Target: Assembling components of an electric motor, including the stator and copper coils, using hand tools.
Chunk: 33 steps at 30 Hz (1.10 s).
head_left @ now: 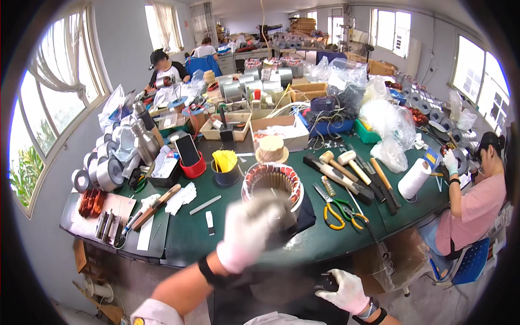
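A ring-shaped motor stator [272, 184] with white lacing and reddish windings around its rim stands near the table's front edge, on something dark. In front of it is my left hand [250, 230] in a white glove, smeared by motion. Its fingers and whatever they may touch cannot be made out. My right hand [345, 291], also gloved, is lower, off the table's front edge, closed around a small black object [326, 282] whose kind does not show. Right of the stator lie yellow-handled pliers [333, 215] and green-and-yellow-handled cutters [349, 213].
Mallets and hammers [355, 172] lie at the right, beside a white thread cone [415, 179]. A blue cup of yellow strips [225, 167], a red holder with a phone [193, 164] and a wooden-handled tool [157, 206] are left. A person [466, 206] works at the right.
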Each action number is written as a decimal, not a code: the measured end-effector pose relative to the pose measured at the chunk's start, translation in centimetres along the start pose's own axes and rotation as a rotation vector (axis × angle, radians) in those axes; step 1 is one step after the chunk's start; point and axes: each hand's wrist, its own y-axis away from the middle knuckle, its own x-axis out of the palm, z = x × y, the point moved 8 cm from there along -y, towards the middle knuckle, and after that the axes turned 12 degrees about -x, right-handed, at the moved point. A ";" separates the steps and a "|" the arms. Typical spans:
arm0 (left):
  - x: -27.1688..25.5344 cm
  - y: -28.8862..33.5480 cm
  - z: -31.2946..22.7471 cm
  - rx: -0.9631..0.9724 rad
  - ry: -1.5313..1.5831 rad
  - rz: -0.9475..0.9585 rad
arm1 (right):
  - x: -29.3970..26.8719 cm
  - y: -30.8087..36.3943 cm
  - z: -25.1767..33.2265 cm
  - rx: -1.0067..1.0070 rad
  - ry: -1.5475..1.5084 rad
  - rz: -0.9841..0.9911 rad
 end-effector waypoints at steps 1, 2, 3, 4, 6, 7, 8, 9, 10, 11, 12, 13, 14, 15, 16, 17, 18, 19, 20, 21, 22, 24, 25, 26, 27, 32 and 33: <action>-1.6 -3.4 -0.8 0.054 -0.017 -0.054 | -0.6 -0.7 -0.4 -0.001 -0.013 -0.027; -2.6 -5.6 -4.1 0.186 0.004 -0.128 | -1.3 -1.4 -0.8 -0.001 -0.026 -0.052; -3.9 -8.6 -5.5 0.217 -0.005 -0.128 | -1.9 -2.0 -1.3 -0.015 -0.014 -0.085; -5.4 -10.4 -6.9 0.281 0.100 -0.138 | -2.0 -2.5 -2.1 -0.005 0.042 -0.082; -8.7 -11.7 -9.0 0.370 0.112 -0.251 | -3.4 -4.4 -2.6 -0.035 0.089 -0.119; -11.0 -11.5 -9.9 0.423 0.143 -0.360 | -4.1 -5.2 -2.9 0.003 0.120 -0.107; -13.2 -10.5 -10.2 0.435 0.185 -0.450 | -4.4 -6.0 -3.9 -0.016 0.169 -0.121; -15.2 -9.8 -9.9 0.476 0.276 -0.445 | -5.1 -6.9 -4.7 -0.014 0.208 -0.141; -17.3 -8.4 -10.0 0.523 0.351 -0.455 | -5.7 -8.2 -5.0 -0.028 0.235 -0.156; -18.2 -7.3 -9.3 0.472 0.251 -0.475 | -6.4 -9.2 -5.9 -0.010 0.251 -0.163; -19.4 -5.8 -8.4 0.422 0.151 -0.500 | -6.9 -10.2 -6.6 0.001 0.268 -0.169; -19.7 -4.7 -7.1 0.375 0.019 -0.472 | -7.2 -11.1 -8.3 0.072 0.290 -0.122; -20.4 -3.6 -4.9 0.249 -0.201 -0.503 | -7.0 -11.9 -10.1 0.147 0.315 -0.076; -20.4 -2.2 -2.8 0.034 -0.286 -0.506 | -7.4 -12.5 -9.8 0.096 0.490 -0.128; -21.1 -1.1 1.1 -0.058 -0.067 -0.434 | -7.5 -12.9 -9.3 0.042 0.664 -0.185; -22.1 0.4 3.7 -0.072 -0.316 -0.419 | -7.3 -13.0 -9.0 0.014 0.660 -0.196; -22.4 2.7 5.7 -0.128 -0.422 -0.480 | -7.0 -12.9 -7.0 -0.060 0.622 -0.271; -22.4 4.9 8.1 -0.255 -0.514 -0.398 | -5.8 -12.3 -6.3 -0.095 0.528 -0.267; -21.8 6.6 9.4 -0.264 -0.657 -0.376 | -4.4 -11.5 -5.6 -0.124 0.440 -0.261; -21.7 8.1 11.0 -0.334 -0.664 -0.377 | -2.6 -11.1 -4.4 -0.148 0.352 -0.219; -21.8 8.8 12.7 -0.313 -0.843 -0.337 | -0.7 -11.0 -3.4 -0.202 0.324 -0.162; -21.4 8.1 13.9 -0.202 -1.034 -0.265 | 1.9 -10.3 -3.4 -0.192 0.278 -0.192; -21.2 7.1 14.3 -0.214 -1.070 -0.246 | 3.0 -10.1 -3.6 -0.224 0.341 -0.205; -21.1 6.0 14.4 -0.225 -1.105 -0.228 | 3.7 -9.9 -3.8 -0.257 0.405 -0.220; -20.7 5.1 14.2 -0.247 -1.141 -0.233 | 3.8 -9.7 -3.9 -0.265 0.387 -0.231; -23.0 5.5 13.8 -0.232 -1.098 -0.218 | 4.2 -9.8 -4.4 -0.261 0.331 -0.249; -24.2 6.2 13.4 -0.210 -1.080 -0.247 | 4.1 -9.8 -4.2 -0.258 0.349 -0.248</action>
